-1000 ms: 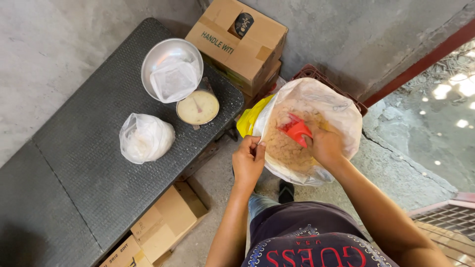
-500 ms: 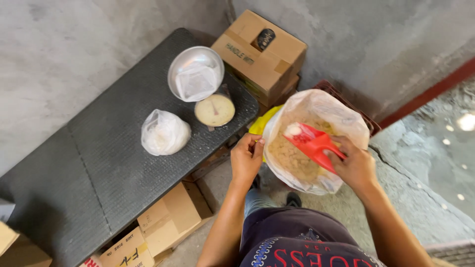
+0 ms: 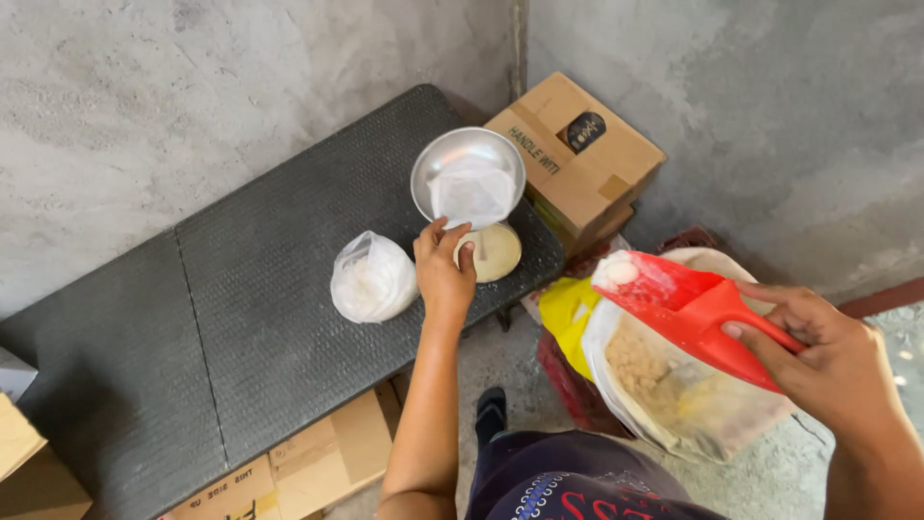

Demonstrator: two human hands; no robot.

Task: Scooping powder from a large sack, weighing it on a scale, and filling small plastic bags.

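My right hand (image 3: 835,358) grips the handle of a red plastic scoop (image 3: 685,306) with a little white powder at its tip, held over an open white sack (image 3: 664,385) of pale brown grain. My left hand (image 3: 445,265) reaches to the dark table (image 3: 250,318), its fingers on the base of a kitchen scale (image 3: 499,252). The scale carries a round metal pan (image 3: 469,173) with a thin clear plastic bag (image 3: 472,193) lying in it. A filled, tied clear bag (image 3: 371,279) of white grains sits just left of my left hand.
A brown cardboard box (image 3: 577,159) stands against the concrete wall beyond the scale. Flattened cardboard boxes (image 3: 308,462) lie under the table's near edge. A yellow bag (image 3: 563,313) and a dark red crate are beside the sack. Another box corner (image 3: 24,462) shows at far left.
My right hand lifted the red scoop out of the sack. My left hand let go of the sack's rim and moved to the scale on the table.
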